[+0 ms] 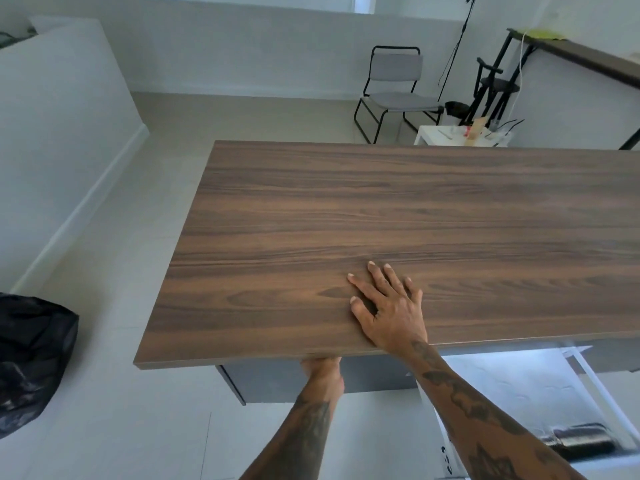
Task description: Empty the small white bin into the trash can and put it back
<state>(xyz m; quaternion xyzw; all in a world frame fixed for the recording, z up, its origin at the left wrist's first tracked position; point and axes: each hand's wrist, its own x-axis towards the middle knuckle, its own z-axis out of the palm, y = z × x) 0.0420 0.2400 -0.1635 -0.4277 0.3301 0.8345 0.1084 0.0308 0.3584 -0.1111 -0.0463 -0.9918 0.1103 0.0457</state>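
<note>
My right hand (389, 308) lies flat on the brown wooden table (415, 209) near its front edge, fingers spread, holding nothing. My left hand (322, 370) reaches under the table's front edge, and its fingers are hidden beneath the top. A white open-topped container (512, 389), possibly the small white bin, sits below the table at the lower right. A dark metallic cylinder (578, 441) lies inside it. The trash can's black bag (31, 362) stands on the floor at the far left.
A dark grey panel (284, 379) hangs under the table beside my left wrist. A grey chair (394, 88), a small white side table (460, 135) with clutter and a stool (495, 86) stand beyond the table. A white half wall (62, 116) runs along the left.
</note>
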